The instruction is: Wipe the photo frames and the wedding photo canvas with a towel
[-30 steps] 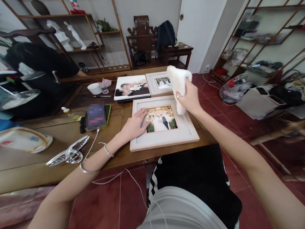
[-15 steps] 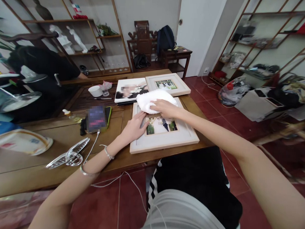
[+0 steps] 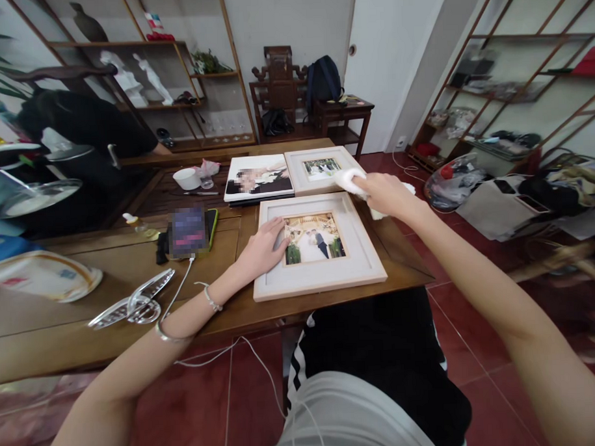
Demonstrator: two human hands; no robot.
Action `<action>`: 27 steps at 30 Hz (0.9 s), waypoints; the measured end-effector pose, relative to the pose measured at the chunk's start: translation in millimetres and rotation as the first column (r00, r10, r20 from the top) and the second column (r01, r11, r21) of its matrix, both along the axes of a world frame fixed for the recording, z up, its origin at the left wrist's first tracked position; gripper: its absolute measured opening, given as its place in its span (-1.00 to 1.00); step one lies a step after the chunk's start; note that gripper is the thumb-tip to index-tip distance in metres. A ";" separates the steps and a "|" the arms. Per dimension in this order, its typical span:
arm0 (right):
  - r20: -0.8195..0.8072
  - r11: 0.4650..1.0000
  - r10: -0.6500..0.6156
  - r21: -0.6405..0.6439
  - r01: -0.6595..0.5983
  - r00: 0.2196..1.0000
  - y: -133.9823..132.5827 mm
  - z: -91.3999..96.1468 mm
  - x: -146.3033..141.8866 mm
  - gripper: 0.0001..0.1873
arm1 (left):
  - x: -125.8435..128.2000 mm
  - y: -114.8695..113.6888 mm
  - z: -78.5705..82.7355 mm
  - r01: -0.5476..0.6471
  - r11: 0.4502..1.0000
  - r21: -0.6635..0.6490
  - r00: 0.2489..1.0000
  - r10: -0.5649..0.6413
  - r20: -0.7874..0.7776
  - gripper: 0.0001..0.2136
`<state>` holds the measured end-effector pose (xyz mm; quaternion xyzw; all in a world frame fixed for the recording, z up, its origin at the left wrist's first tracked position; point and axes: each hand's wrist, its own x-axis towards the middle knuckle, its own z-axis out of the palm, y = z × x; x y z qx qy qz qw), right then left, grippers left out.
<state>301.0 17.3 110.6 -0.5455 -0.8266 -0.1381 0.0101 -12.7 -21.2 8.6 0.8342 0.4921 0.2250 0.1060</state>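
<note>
A pale wooden picture frame (image 3: 323, 282) with a white mat and a small wedding photo lies flat near the table's front edge. On its left side rests my left hand (image 3: 265, 249), fingers stretched out across the rim and mat. My right hand (image 3: 385, 192) is closed round a white cloth (image 3: 352, 181), by the frame's far right corner. Part of the cloth hangs out behind that hand. Just beyond lies a second picture frame (image 3: 296, 172) with an outdoor photo, and the cloth overlaps its near right corner. To its left sits a stack of photo panels (image 3: 259, 175).
On the wooden table (image 3: 222, 313) lie a phone (image 3: 212, 227), a clear butterfly-shaped thing (image 3: 134, 301), a small dropper bottle (image 3: 139, 223) and a white cup (image 3: 187, 179). A white cable runs off the front edge. Someone in black sits at the far left.
My right hand has moved right with the cloth, from over the near frame's photo to its far right corner. The photo is now uncovered. My left hand has stayed in place.
</note>
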 end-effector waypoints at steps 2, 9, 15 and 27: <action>-0.016 0.997 0.042 0.062 -0.041 0.999 1.1 -4.8 -4.8 -0.46 | 0.0 0.0 0.5 -0.003 1.000 -0.003 1.000 0.003 0.005 -0.52; 0.038 0.960 0.275 -0.063 -0.272 0.961 -5.7 -46.6 -34.4 -0.43 | 0.7 0.6 10.4 -0.001 0.999 0.043 0.998 -0.001 0.067 -0.62; 0.047 0.951 0.292 -0.118 -0.285 0.955 -37.8 -38.2 -39.3 -0.48 | 1.0 2.0 9.8 -0.019 0.998 0.067 0.997 0.014 0.079 -0.65; 0.101 0.945 0.253 -0.238 -0.224 0.962 -127.0 -20.3 -55.3 -0.54 | 2.4 -0.6 3.6 -0.009 0.996 0.083 1.000 0.007 0.027 -0.60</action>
